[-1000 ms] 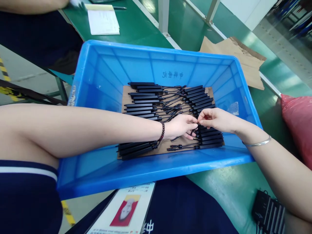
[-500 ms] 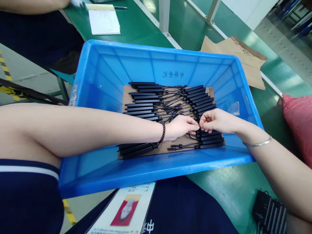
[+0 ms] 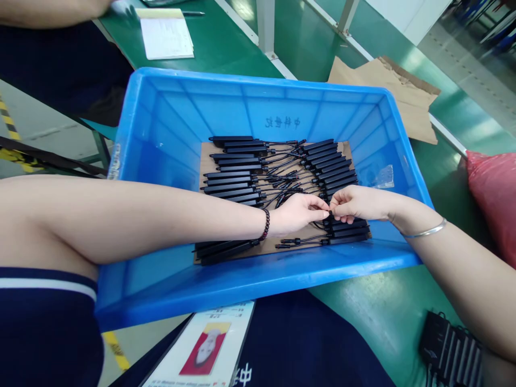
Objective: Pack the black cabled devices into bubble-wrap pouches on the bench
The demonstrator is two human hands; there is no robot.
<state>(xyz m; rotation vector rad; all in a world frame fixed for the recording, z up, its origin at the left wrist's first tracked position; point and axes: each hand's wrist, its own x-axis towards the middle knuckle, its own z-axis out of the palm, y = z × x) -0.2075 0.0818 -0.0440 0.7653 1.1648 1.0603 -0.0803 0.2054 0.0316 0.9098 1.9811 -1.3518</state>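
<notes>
Over the right-hand row of slim black bar-shaped devices (image 3: 332, 164), my left hand (image 3: 300, 214) and my right hand (image 3: 355, 203) meet fingertip to fingertip. Both are closed in a pinch on a small black piece (image 3: 330, 214), mostly covered by the fingers; it looks like part of a cable. A second row of the same black devices (image 3: 234, 174) lies on the left, partly under my left forearm. Short black cables (image 3: 282, 174) with plug ends run between the two rows. Everything rests on a cardboard sheet (image 3: 268, 248) in a blue plastic crate (image 3: 193, 113).
Behind the crate, a notepad (image 3: 167, 37) and a pen (image 3: 193, 13) lie on a green table, near another person's arm (image 3: 52, 11). Torn brown cardboard (image 3: 387, 91) and a red bag (image 3: 494, 199) are at the right. More black devices (image 3: 449, 346) sit at lower right.
The view has shifted slightly, moving the crate a little left in the picture. Both hands stay together at the same place, with the small black piece showing a bit more between the fingertips.
</notes>
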